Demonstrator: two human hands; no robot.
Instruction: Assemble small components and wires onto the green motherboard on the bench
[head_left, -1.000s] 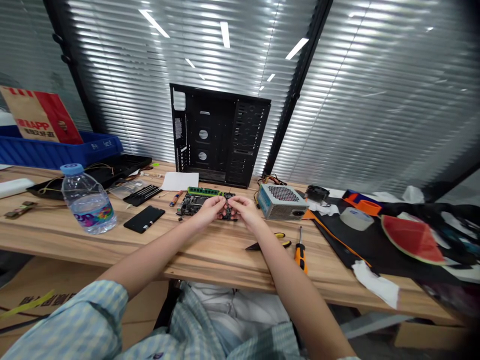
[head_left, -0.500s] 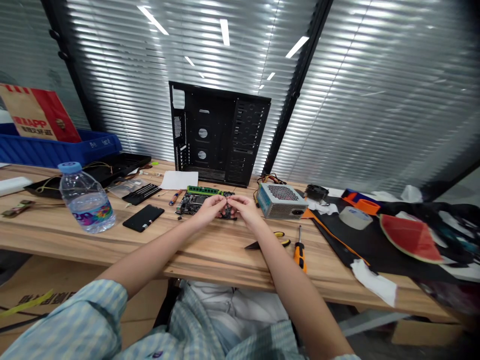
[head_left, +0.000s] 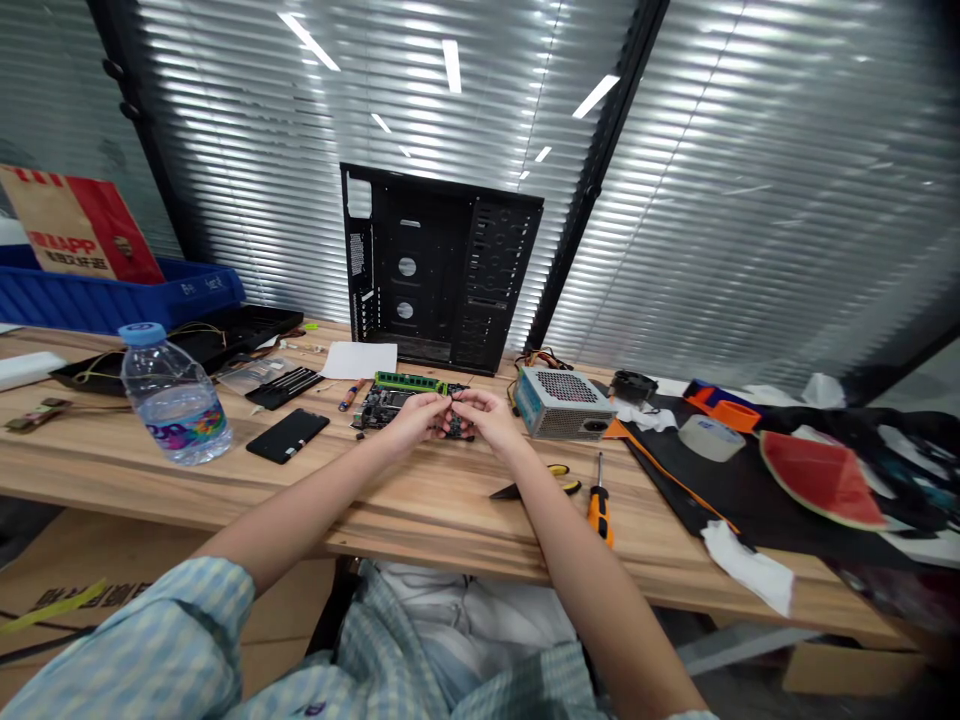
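Note:
My left hand point(head_left: 416, 418) and my right hand point(head_left: 484, 418) meet over the right part of a computer motherboard point(head_left: 388, 405), their fingertips close together. Whether they pinch a small part is hidden by the fingers. A green RAM stick point(head_left: 409, 381) lies along the board's far edge. The hands partly cover the board's near side. Nearest to my right hand is a silver ATX power supply point(head_left: 566, 403), a short way to its right.
A black computer case panel point(head_left: 439, 270) stands upright behind the board. On the wooden table point(head_left: 420, 500) lie a phone point(head_left: 288, 436), a water bottle point(head_left: 172, 400), a yellow-handled screwdriver point(head_left: 600, 515), and a tape roll point(head_left: 711, 438).
Both hands stay together over the board, with only a slight shift of the fingers. The camera view has moved a little.

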